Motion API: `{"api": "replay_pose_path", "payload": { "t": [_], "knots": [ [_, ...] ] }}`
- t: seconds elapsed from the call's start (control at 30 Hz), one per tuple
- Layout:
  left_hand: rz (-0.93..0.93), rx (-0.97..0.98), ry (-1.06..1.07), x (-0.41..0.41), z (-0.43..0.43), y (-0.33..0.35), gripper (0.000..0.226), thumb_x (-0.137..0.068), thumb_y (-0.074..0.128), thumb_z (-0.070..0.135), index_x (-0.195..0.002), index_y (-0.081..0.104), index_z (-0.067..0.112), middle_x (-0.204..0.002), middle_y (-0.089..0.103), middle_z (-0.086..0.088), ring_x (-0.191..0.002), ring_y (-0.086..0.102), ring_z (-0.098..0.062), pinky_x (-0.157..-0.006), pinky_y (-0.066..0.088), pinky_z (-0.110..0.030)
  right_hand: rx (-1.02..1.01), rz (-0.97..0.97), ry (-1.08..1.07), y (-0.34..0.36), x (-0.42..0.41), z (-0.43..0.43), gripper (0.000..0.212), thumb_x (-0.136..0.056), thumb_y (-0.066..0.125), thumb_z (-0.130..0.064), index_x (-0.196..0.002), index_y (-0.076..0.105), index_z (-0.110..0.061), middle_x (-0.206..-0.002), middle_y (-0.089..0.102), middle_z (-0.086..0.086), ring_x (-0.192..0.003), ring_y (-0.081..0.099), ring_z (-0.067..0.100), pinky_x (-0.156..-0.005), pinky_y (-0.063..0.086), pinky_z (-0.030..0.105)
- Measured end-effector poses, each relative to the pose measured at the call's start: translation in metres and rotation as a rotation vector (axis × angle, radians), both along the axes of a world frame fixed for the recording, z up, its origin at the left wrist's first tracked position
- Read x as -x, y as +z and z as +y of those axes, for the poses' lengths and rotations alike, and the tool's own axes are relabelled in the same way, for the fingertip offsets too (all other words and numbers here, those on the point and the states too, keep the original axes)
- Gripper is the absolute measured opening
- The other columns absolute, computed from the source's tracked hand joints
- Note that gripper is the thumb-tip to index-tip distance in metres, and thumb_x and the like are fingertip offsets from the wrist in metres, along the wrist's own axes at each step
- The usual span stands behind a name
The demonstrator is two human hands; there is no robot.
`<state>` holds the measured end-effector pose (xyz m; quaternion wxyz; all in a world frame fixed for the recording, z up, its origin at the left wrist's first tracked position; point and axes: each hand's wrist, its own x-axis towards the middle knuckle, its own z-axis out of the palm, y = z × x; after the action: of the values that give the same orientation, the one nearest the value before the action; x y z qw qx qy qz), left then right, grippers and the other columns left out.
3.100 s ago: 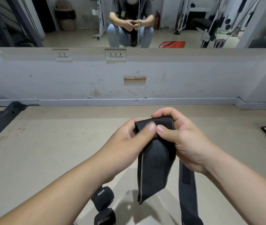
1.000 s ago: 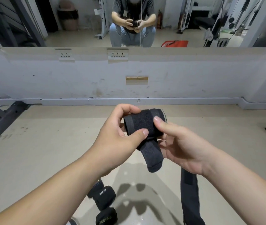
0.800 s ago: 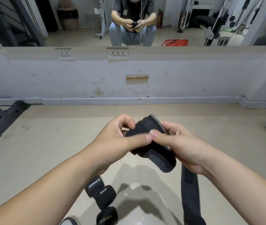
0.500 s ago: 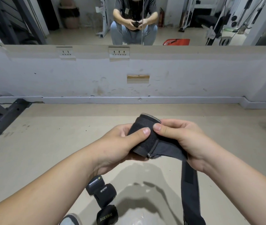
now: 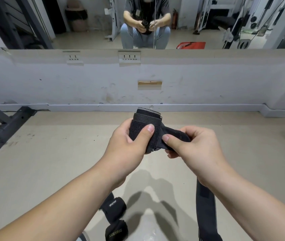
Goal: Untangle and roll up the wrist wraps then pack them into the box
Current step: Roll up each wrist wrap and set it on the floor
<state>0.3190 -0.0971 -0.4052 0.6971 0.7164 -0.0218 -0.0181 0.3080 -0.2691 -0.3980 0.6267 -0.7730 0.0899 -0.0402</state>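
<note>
Right, my left hand [image 5: 126, 143] curls round the rolled wrist wrap [image 5: 145, 129], thumb pressed across its front, fingers tucked behind. My right hand [image 5: 195, 146] pinches the wrap's loose tail [image 5: 176, 133] between thumb and curled fingers, just beside the roll. I hold the roll above the floor [image 5: 51, 153], nearly upright, its long axis pointing up and away from me with the coiled end uppermost (the tail leaves it sideways, to my right). Below my right forearm a flat black strap [image 5: 206, 211] hangs lengthwise downward. Near my left forearm two rolled wraps [image 5: 114, 207] lie on the floor, one just beside the other.
</note>
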Motion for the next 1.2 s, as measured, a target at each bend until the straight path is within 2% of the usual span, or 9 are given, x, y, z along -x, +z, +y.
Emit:
{"api": "replay_pose_path", "payload": {
  "t": [0.2,0.37,0.5,0.6,0.73,0.87,0.97,1.07,1.2],
  "knots": [
    [-0.058,0.024,0.047,0.008,-0.016,-0.003,0.013,-0.105,0.063,0.023,-0.117,0.066,0.026,-0.099,0.08,0.008,-0.086,0.075,-0.007,-0.082,0.06,-0.029,0.11,-0.149,-0.03,0.001,0.013,0.017,0.034,-0.088,0.082,-0.013,-0.063,0.06,-0.008,-0.05,0.049,-0.007,-0.047,0.039,0.007,-0.046,0.031,0.014],
    [-0.077,0.0,0.035,0.008,-0.023,-0.005,0.024,-0.106,0.06,0.029,-0.129,0.058,0.034,-0.113,0.075,0.01,-0.109,0.071,-0.009,-0.102,0.056,-0.038,0.066,-0.192,0.039,0.006,0.022,0.022,0.026,-0.096,0.072,-0.009,-0.071,0.075,-0.018,-0.06,0.06,-0.012,-0.051,0.05,0.004,-0.052,0.036,0.009],
    [-0.108,-0.023,0.016,0.013,-0.03,-0.01,0.046,-0.098,0.056,0.05,-0.14,0.041,0.039,-0.129,0.064,0.007,-0.123,0.062,-0.007,-0.104,0.05,-0.034,0.005,-0.171,0.12,0.012,0.03,0.029,0.029,-0.092,0.06,0.002,-0.08,0.078,-0.017,-0.09,0.056,0.008,-0.067,0.05,-0.001,-0.058,0.038,0.008],
    [-0.069,0.05,-0.003,0.017,-0.029,-0.008,0.053,-0.091,0.059,0.055,-0.134,0.04,0.03,-0.118,0.067,0.011,-0.115,0.066,-0.002,-0.094,0.053,-0.023,-0.057,-0.148,0.175,0.01,0.032,0.031,0.04,-0.088,0.053,0.012,-0.081,0.078,-0.018,-0.094,0.047,0.0,-0.068,0.048,0.0,-0.058,0.037,0.008],
    [0.037,0.1,-0.013,0.021,-0.02,-0.002,0.053,-0.09,0.074,0.056,-0.125,0.048,0.027,-0.108,0.072,0.013,-0.1,0.072,0.001,-0.086,0.056,-0.021,0.14,-0.251,0.257,-0.006,0.03,0.03,0.062,-0.088,0.055,0.006,-0.092,0.076,-0.052,-0.098,0.049,-0.011,-0.089,0.052,0.0,-0.07,0.041,0.01],
    [0.081,-0.014,0.093,0.012,-0.01,-0.008,0.035,-0.105,0.052,0.051,-0.117,0.056,0.018,-0.106,0.074,0.001,-0.096,0.077,-0.014,-0.091,0.063,-0.043,0.128,-0.212,0.348,-0.014,0.026,0.024,0.062,-0.088,0.054,0.004,-0.122,0.075,-0.043,-0.103,0.047,0.001,-0.086,0.052,0.006,-0.075,0.043,0.011],
    [0.073,-0.18,0.067,0.008,-0.006,-0.021,0.031,-0.107,0.05,0.049,-0.114,0.055,0.02,-0.102,0.074,-0.001,-0.091,0.077,-0.022,-0.088,0.063,-0.05,0.016,-0.125,0.314,-0.02,0.022,0.017,0.057,-0.094,0.055,0.012,-0.111,0.08,-0.038,-0.096,0.051,0.006,-0.072,0.052,0.014,-0.072,0.051,0.024],
    [0.107,-0.341,0.037,0.005,-0.006,-0.045,0.032,-0.107,0.05,0.048,-0.117,0.052,0.017,-0.103,0.073,-0.006,-0.084,0.077,-0.027,-0.079,0.063,-0.053,0.015,0.039,0.287,-0.035,0.016,0.01,0.045,-0.095,0.056,0.004,-0.105,0.083,-0.031,-0.104,0.069,0.012,-0.094,0.07,0.029,-0.095,0.057,0.045],
    [0.166,-0.65,-0.043,-0.003,0.003,-0.094,0.04,-0.106,0.047,0.052,-0.112,0.049,0.013,-0.098,0.072,-0.009,-0.077,0.075,-0.031,-0.074,0.062,-0.052,0.135,0.284,0.422,-0.069,0.015,0.012,0.037,-0.099,0.056,-0.007,-0.105,0.073,-0.038,-0.11,0.071,0.01,-0.094,0.069,0.022,-0.084,0.056,0.04]
  ]
}}
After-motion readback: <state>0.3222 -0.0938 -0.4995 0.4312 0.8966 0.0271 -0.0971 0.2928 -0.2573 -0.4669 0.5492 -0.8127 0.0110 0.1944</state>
